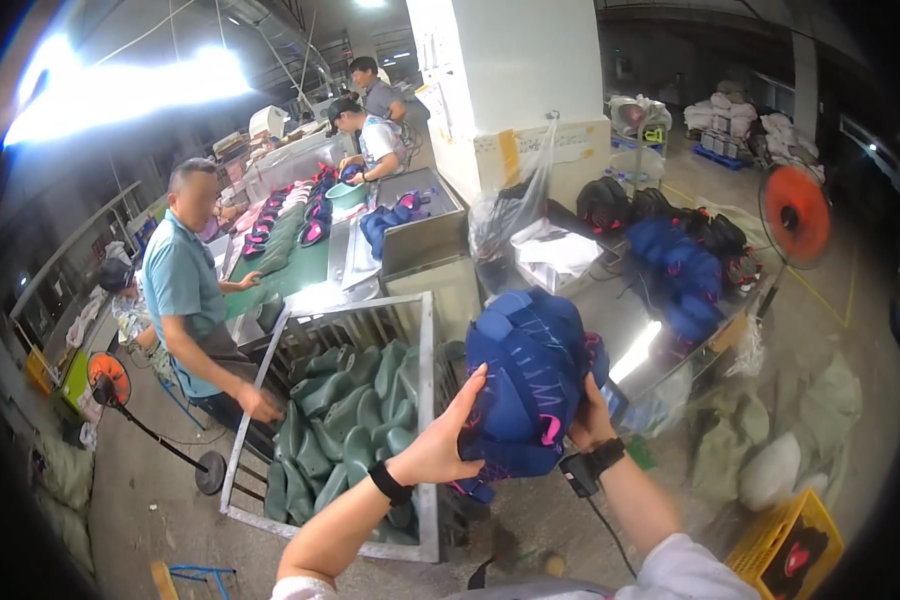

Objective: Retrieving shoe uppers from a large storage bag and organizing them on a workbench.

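Observation:
Between my two hands is a bulky stack of dark blue shoe uppers (525,365) with pink stitching and pink loops, raised in front of me. My left hand (455,425) presses on its left side with the thumb up. My right hand (594,415) grips the right side, its fingers partly hidden behind the stack. Just left of the stack stands a metal-framed cart (429,350) filled with green shoe lasts (345,410). More blue uppers (675,265) lie in a heap on the metal table (625,335) to the right.
A co-worker (185,270) stands left of the cart, one hand at its edge. Others work along a green conveyor (295,265) carrying shoes. A red fan (795,215) stands right, an orange fan (108,378) left. Sacks (810,410) and a yellow crate (785,550) occupy the right floor.

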Tool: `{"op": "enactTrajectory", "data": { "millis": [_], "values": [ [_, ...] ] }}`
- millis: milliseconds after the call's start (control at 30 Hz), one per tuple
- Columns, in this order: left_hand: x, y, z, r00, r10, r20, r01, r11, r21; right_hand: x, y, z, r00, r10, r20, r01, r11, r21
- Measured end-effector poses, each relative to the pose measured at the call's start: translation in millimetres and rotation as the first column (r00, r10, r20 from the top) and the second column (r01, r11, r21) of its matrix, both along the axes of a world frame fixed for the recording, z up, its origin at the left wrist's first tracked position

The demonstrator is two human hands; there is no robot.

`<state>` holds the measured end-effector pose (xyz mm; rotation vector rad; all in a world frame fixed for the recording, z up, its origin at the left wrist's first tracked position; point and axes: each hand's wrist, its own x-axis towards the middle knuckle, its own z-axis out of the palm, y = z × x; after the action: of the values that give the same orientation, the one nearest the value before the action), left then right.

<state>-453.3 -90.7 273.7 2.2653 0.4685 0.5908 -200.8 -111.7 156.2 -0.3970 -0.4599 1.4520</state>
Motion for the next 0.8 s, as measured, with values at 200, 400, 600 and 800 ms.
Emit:
{"op": "enactTrajectory", "data": {
  "millis": [200,400,600,800],
  "values": [
    [43.0,80.5,8.3,0.998,0.006,-0.055,-0.009,0.998,-0.058,45.4,78.7,-2.7,0.998,0.069,0.010,-0.069,0.998,-0.006],
    [48.8,167.1,-0.4,0.966,0.101,0.239,0.029,0.873,-0.486,73.8,208.9,9.5,0.951,0.308,-0.027,-0.309,0.948,-0.073],
    [27.1,239.7,-13.6,0.953,0.273,0.131,-0.265,0.961,-0.075,44.5,351.7,-11.6,0.884,0.468,-0.004,-0.468,0.884,-0.022],
    [27.5,332.2,-8.7,0.911,0.357,0.207,-0.388,0.911,0.139,37.1,483.4,-24.6,0.894,0.445,0.049,-0.448,0.891,0.073]
  ]
}}
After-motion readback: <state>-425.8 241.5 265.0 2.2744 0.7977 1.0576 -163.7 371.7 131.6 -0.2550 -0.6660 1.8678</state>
